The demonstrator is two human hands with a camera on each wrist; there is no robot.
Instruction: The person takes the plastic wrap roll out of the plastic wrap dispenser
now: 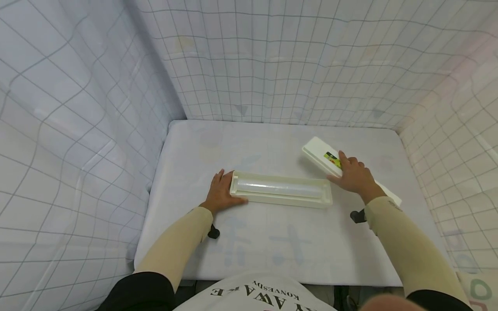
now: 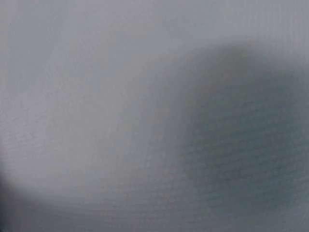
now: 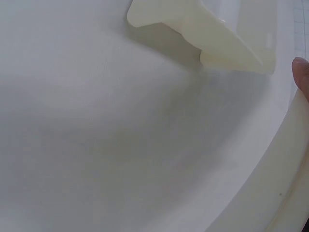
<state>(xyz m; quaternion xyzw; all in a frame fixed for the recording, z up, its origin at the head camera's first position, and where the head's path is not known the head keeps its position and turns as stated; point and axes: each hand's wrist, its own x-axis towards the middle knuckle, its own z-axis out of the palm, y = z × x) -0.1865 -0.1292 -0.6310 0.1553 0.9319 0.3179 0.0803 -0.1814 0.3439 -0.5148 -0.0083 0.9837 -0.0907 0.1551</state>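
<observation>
A long cream wrap dispenser box (image 1: 288, 203) lies without its cover on the table, a roll of clear plastic wrap (image 1: 278, 188) inside it. My left hand (image 1: 222, 190) holds the box's left end, thumb along the near side and fingers at the far side. At the right, my right hand (image 1: 355, 176) grips the long white lid (image 1: 317, 149) across its middle; a green and yellow label shows beside the fingers. The lid slants from upper left to lower right. The right wrist view catches the box's end (image 3: 231, 43) and the lid's edge (image 3: 260, 188).
A white cloth covers the table (image 1: 249, 242). Grid-patterned curtains (image 1: 264, 65) enclose the back and both sides. Dark wrist camera mounts (image 1: 358, 216) hang under both wrists. The left wrist view holds only blurred pale cloth and a dark shadow.
</observation>
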